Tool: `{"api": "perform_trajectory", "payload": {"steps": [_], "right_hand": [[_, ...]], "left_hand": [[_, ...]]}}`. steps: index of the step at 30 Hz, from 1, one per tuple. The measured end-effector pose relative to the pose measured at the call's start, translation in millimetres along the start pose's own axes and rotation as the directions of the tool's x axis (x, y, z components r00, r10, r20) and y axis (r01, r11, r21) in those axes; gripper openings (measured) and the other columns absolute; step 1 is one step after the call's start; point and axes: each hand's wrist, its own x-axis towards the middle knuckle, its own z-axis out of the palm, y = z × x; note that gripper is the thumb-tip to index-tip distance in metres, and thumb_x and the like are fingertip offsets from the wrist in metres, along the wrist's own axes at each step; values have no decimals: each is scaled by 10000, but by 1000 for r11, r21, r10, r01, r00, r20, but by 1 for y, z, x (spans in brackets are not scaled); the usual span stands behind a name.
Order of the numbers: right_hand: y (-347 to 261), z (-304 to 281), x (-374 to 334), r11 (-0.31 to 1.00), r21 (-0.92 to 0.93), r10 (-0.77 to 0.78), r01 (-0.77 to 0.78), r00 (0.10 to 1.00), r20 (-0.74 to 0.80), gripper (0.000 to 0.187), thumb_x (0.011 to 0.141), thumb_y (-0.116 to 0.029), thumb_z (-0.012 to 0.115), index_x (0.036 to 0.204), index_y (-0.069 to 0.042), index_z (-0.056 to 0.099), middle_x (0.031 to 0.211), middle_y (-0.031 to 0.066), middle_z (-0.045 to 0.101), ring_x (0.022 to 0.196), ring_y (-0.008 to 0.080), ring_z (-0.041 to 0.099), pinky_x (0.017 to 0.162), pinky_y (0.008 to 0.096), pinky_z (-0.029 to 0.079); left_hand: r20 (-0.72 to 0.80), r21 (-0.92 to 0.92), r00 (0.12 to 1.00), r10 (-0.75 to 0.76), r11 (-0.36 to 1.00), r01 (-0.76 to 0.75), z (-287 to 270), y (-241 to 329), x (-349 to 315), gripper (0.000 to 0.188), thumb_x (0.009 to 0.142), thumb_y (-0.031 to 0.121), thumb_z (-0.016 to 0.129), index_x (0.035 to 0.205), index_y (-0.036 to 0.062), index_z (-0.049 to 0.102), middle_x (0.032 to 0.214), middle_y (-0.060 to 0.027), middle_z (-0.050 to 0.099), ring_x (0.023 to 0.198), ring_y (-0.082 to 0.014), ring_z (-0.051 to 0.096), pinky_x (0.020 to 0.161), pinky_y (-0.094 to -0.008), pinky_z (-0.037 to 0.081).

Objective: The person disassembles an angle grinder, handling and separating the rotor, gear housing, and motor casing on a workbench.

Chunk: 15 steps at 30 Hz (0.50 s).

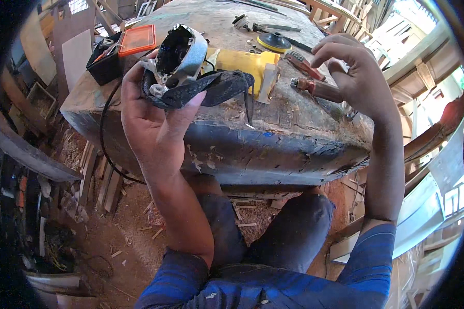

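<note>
Closest to the camera, a person in a blue shirt (278, 288) and dark trousers (294, 232) works at a worn table (304, 118), knees bent over a sawdust-strewn floor (139, 242), with wood strips (108, 188) at left. Above the table's near edge, the left hand (157, 129) grips a round metal housing (193, 56), its rim rough and its inside dark, together with a black cloth (211, 88); the fingers are closed around both, the thumb pressed along the cloth. A dark cord (104, 123) loops down past the near left corner. At right, the right hand (363, 77) is raised with fingers bent and partly spread; whether it touches the reddish-handled tool (317, 88) beside its palm cannot be told. Just beyond the cloth lies a yellow casing (242, 62), with a red-handled tool (301, 63) to its right. Farther left stands an open black box (105, 74) beside an orange lid (137, 40). Farther still, a yellow-rimmed disc (274, 42) rests on the tabletop, a black rod (278, 27) behind it; pale timber (330, 15) fills the far right.
</note>
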Motion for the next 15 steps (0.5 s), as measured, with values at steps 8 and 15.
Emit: {"api": "perform_trajectory", "payload": {"steps": [8, 15], "right_hand": [[21, -16, -4, 995, 55, -72, 82, 983, -167, 129, 924, 6, 666, 1021, -23, 746, 1030, 128, 741, 1078, 278, 711, 1002, 407, 524], [27, -19, -8, 998, 24, -52, 55, 989, -135, 144, 928, -47, 691, 1049, -38, 768, 1024, 139, 747, 1085, 286, 716, 1002, 408, 528]], "left_hand": [[-43, 67, 999, 25, 998, -22, -7, -4, 2, 749, 807, -13, 890, 1466, -35, 536, 1343, -123, 661, 1207, -195, 674, 1070, -353, 553], [-57, 120, 998, 31, 992, -24, -7, -6, 3, 765, 803, 83, 922, 1464, -25, 552, 1313, -112, 682, 1195, -191, 679, 1066, -349, 542]]}}
